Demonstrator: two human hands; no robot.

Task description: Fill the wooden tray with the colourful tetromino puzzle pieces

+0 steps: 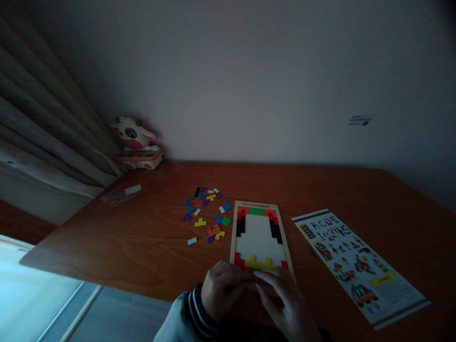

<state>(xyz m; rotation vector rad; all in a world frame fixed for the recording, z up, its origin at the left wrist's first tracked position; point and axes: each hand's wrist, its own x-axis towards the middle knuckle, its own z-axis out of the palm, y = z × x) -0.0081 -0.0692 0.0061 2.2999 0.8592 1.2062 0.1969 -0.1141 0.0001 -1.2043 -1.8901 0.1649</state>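
A wooden tetris-style puzzle board (232,237) lies before me, its frame partly lined with red, black, green, orange and yellow pieces around a bare pale middle. My left hand (223,285) is at the board's lower left corner, fingers curled together with their tips at the near edge. What those fingers hold, if anything, is hidden. Over the near right part of the board, my right hand (285,299) has its thumb and forefinger around a green puzzle piece (253,274). Just beyond it sits a yellow piece (252,261) with a raised step. Both hands cover much of the near edge.
Several loose puzzle pieces (200,222) are scattered left of the board. A printed pattern sheet (351,263) lies to the right. A toy cow with a keyboard (137,145) and a clear plastic bag (119,195) are at the back left, near the curtain (46,109).
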